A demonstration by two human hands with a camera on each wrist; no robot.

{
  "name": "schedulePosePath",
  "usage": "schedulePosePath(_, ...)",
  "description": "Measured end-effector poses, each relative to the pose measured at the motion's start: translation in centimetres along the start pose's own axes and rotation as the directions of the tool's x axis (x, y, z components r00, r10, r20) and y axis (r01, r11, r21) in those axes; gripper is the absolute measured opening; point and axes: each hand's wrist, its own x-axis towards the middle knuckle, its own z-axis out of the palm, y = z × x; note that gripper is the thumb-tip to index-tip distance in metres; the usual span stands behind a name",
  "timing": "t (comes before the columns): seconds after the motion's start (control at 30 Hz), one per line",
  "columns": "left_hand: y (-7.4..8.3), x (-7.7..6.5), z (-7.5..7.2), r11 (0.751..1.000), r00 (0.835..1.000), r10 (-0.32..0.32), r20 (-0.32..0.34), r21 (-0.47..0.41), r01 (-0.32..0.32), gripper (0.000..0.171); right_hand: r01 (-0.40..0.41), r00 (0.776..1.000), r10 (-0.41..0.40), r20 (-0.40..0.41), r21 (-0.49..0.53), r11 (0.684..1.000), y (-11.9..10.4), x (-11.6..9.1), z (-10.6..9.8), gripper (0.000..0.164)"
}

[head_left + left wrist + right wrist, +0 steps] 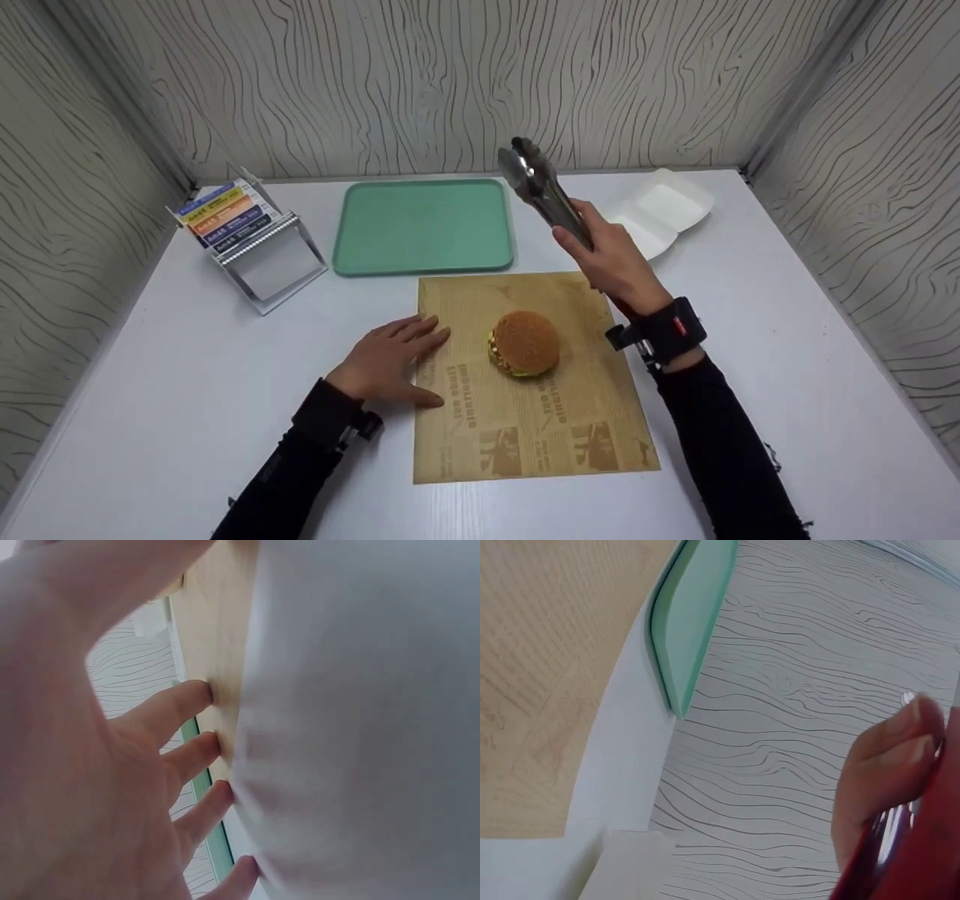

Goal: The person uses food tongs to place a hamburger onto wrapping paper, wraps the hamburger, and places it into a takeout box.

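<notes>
A hamburger [527,343] with a round brown bun sits near the middle of a printed brown paper sheet [465,442]. Spread fingers of my left hand [386,364] rest at the sheet's left edge; the left wrist view shows their tips touching the paper and table. My right hand [611,259] grips metal tongs [553,196], raised above the sheet's far right corner and pointing away. Their tips hold nothing. In the right wrist view, curled fingers [889,772] wrap round the tongs' red handle [926,840].
Behind the paper lies a green tray [424,225]. A white foam clamshell box [667,206] stands opened at the back right, partly hidden by my right hand. On the left is a metal rack [277,262] holding several colourful printed boxes [229,214]. Patterned walls enclose the white table [187,390].
</notes>
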Motion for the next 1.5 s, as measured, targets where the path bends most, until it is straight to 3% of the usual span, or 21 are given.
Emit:
schedulePosePath(0.2,0.1,0.3,0.6,1.000,1.000,0.004,-0.007,-0.017,-0.004,0.096,-0.058,0.998,0.058,-0.026,0.015,0.998,1.7,2.3,1.8,0.058)
schedulePosePath(0.4,0.0,0.4,0.8,1.000,1.000,-0.004,-0.015,-0.022,0.004,0.097,-0.087,0.996,0.088,-0.013,0.030,0.996,2.5,2.8,2.4,0.058)
schedulePosePath(0.5,0.0,0.5,0.8,1.000,1.000,-0.008,-0.022,-0.018,0.008,0.096,-0.102,0.995,0.103,-0.004,0.092,0.991,2.4,2.8,2.3,0.059)
schedulePosePath(0.63,-0.1,0.7,0.7,1.000,0.996,0.001,-0.089,-0.015,-0.002,0.088,-0.103,0.994,0.107,-0.007,0.221,0.970,1.9,2.8,2.0,0.054)
schedulePosePath(0.7,-0.1,0.9,0.6,1.000,0.988,0.013,-0.157,-0.009,-0.015,0.084,-0.069,0.996,0.081,-0.029,0.279,0.958,1.5,2.8,1.9,0.047)
schedulePosePath(0.8,0.0,1.2,0.3,0.999,0.957,0.032,-0.287,0.017,-0.028,0.076,-0.016,0.996,0.043,-0.081,0.301,0.953,0.9,2.7,1.7,0.039)
schedulePosePath(0.97,0.7,1.6,-0.4,0.999,0.872,0.042,-0.488,-0.005,-0.051,0.064,0.043,0.981,0.012,-0.195,0.279,0.959,-0.6,2.3,0.8,0.036)
schedulePosePath(1.07,1.2,1.7,-0.6,0.994,0.825,0.053,-0.562,-0.053,-0.100,0.058,0.094,0.974,-0.014,-0.225,0.349,0.932,-1.5,2.1,0.5,0.031)
schedulePosePath(1.17,1.5,1.8,-0.6,0.985,0.799,0.077,-0.596,-0.080,-0.154,0.057,0.119,0.979,-0.030,-0.203,0.440,0.890,-2.4,2.0,0.4,0.026)
schedulePosePath(1.3,1.9,2.0,-0.3,0.968,0.797,0.087,-0.598,-0.138,-0.209,0.068,0.150,0.982,-0.061,-0.180,0.535,0.831,-3.6,1.5,0.7,0.028)
schedulePosePath(1.4,2.4,2.1,-0.2,0.939,0.813,0.058,-0.579,-0.245,-0.242,0.077,0.168,0.985,-0.115,-0.125,0.614,0.771,-4.5,0.9,1.4,0.036)
schedulePosePath(1.5,3.1,2.2,-0.2,0.902,0.839,0.016,-0.544,-0.354,-0.246,0.077,0.133,0.985,-0.172,-0.012,0.683,0.718,-5.2,0.6,2.5,0.057)
